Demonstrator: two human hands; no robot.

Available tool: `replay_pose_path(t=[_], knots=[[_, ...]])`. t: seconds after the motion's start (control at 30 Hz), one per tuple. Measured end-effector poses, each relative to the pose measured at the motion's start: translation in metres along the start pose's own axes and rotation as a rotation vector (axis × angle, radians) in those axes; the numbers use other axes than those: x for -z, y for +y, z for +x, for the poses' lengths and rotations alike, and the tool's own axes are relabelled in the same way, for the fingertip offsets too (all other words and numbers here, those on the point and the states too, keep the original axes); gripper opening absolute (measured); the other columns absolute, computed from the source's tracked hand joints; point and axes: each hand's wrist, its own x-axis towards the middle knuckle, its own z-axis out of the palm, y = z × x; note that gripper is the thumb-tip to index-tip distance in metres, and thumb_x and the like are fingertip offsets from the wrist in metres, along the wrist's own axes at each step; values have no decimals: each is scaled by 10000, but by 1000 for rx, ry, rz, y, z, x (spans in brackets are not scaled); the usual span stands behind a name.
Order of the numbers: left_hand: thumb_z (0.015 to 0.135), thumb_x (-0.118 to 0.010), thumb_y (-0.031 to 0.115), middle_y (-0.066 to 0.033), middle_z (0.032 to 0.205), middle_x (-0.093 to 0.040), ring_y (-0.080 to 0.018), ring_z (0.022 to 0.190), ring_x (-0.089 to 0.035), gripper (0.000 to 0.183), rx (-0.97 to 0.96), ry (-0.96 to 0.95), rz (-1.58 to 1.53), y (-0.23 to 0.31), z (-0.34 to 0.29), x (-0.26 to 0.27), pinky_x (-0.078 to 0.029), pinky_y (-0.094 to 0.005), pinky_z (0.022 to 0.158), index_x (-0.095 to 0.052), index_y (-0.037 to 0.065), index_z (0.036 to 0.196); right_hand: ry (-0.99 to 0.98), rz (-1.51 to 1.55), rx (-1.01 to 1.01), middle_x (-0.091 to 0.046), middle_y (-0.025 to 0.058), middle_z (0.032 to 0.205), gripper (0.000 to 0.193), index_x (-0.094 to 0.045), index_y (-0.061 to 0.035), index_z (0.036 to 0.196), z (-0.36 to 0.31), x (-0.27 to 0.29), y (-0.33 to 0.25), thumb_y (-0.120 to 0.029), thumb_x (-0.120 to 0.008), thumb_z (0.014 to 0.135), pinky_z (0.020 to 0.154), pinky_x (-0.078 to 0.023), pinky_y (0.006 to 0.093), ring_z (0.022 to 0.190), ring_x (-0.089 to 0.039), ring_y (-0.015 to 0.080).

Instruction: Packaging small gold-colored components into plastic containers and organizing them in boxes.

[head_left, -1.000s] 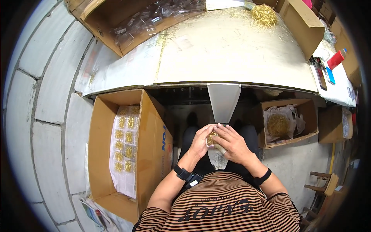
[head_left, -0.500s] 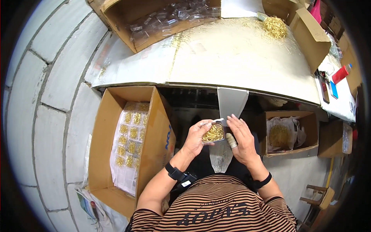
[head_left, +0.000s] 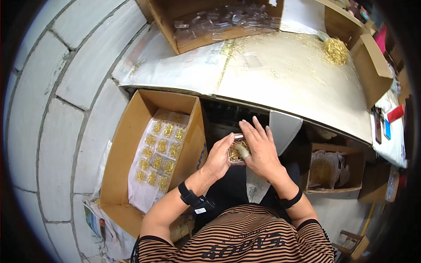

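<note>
My left hand [head_left: 217, 158] is closed round a small clear plastic box [head_left: 237, 162] full of gold-coloured bent wire pieces [head_left: 232, 152]. My right hand [head_left: 264, 154] lies over the box's right side, its fingers stretched out past the far edge. A pale wrap covers the right thumb, which is blurred above the wire pieces. To the left, a large cardboard carton [head_left: 115, 175] holds rows of similar filled clear boxes [head_left: 162, 145] on white sheets.
A white-topped worktable [head_left: 280, 65] spans the far side, with a heap of gold wire pieces [head_left: 336, 51] at right. On it, a cardboard box [head_left: 169, 26] contains clear plastic cases [head_left: 219, 24]. A smaller carton [head_left: 335, 190] sits at right, below the tabletop.
My right hand has moved left, from beside the clear box to over it, the thumb now above the wire pieces. The whole view has shifted and tilted.
</note>
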Motion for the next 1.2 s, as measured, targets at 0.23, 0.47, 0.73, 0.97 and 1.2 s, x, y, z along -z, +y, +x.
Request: replay_pose_path(t=[0.23, 0.47, 0.73, 0.97, 1.2], knots=[[994, -397, 300, -94, 1062, -616, -190, 913, -648, 363, -29, -10, 30, 37, -2, 16, -599, -340, 660, -504, 26, 1208, 219, 395, 73, -461, 169, 1358, 489, -419, -18, 1343, 18, 1, 3, -178, -557, 901, 1082, -296, 436, 1315, -371, 344], [786, -593, -23, -150, 1351, -408, -275, 1218, -482, 681, -163, -260, -187, 81, -43, 55, -441, -431, 1009, -280, 31, 1389, 223, 487, -128, -525, 172, 1295, 453, -451, -14, 1319, 8, 13, 10, -67, -578, 888, 999, -394, 356, 1215, -495, 290], [912, -588, 211, -103, 1277, -494, -230, 1105, -567, 519, -302, 33, -109, 112, -104, 116, -508, -410, 933, -361, 37, 1345, 170, 595, -191, -532, 141, 1297, 484, -438, -9, 1333, 6, 1, 13, 67, -478, 857, 942, -425, 321, 1146, -551, 241], [956, -517, 242, -83, 1148, -596, -210, 1026, -608, 350, -183, 571, -43, 96, -192, 213, -555, -419, 819, -500, 54, 1251, 45, 506, -180, -512, 124, 1330, 435, -425, -24, 1359, 6, -7, 17, -13, -465, 926, 976, -393, 327, 1102, -573, 224], [913, -565, 100, -81, 1073, -628, -196, 971, -627, 219, 408, 843, 86, 23, -252, 248, -543, -412, 805, -581, 27, 1119, -114, 365, -222, -550, 143, 1267, 410, -465, -11, 1315, 9, -17, 17, 14, -475, 906, 947, -418, 330, 1056, -597, 238]])
